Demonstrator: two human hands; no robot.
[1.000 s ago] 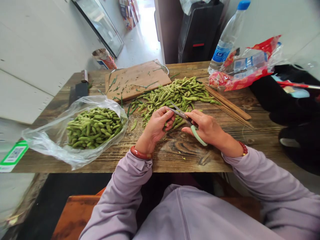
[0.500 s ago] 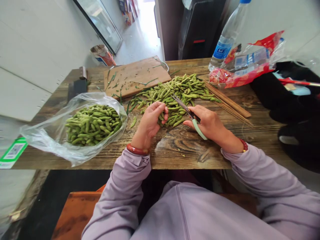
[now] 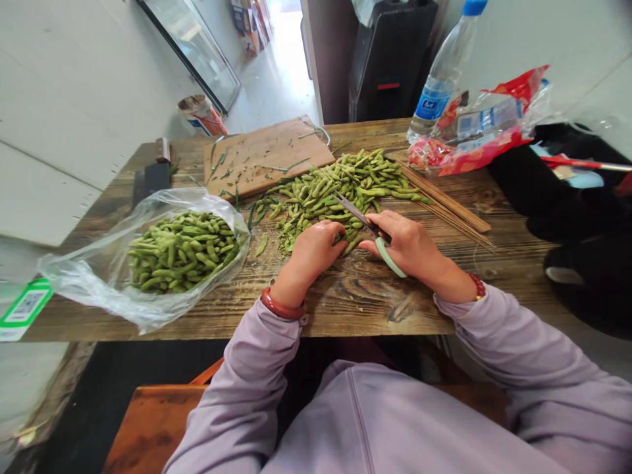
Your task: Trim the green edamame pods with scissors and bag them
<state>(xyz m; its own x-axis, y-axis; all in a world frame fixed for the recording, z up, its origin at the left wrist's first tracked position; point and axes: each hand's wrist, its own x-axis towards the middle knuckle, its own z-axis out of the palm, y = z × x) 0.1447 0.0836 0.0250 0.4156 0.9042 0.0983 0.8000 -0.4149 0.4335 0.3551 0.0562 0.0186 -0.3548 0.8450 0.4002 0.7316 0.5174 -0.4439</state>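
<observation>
My right hand (image 3: 412,243) grips a pair of scissors (image 3: 353,209) by its pale green handles. The dark blades point up and left over a pile of edamame pods (image 3: 340,181), slightly parted at the tips. At the pile's near edge, my left hand (image 3: 316,250) is curled with thumb and fingers together. A bit of green shows between them; how many pods it holds is hidden. To the left, a clear plastic bag (image 3: 158,313) lies with its mouth spread around a heap of pods (image 3: 182,253). One loose pod (image 3: 261,245) rests between the bag and my left hand.
Behind the pile lies a wooden cutting board (image 3: 266,155) with green scraps. A cleaver (image 3: 153,178) sits at the left. Bamboo skewers (image 3: 447,201), a water bottle (image 3: 434,85) and red plastic packaging (image 3: 486,145) are on the right, beside black objects (image 3: 592,263).
My left hand has moved slightly right and down, turning its back upward and its fingers toward the pods. My right hand keeps hold of the scissors in nearly the same place.
</observation>
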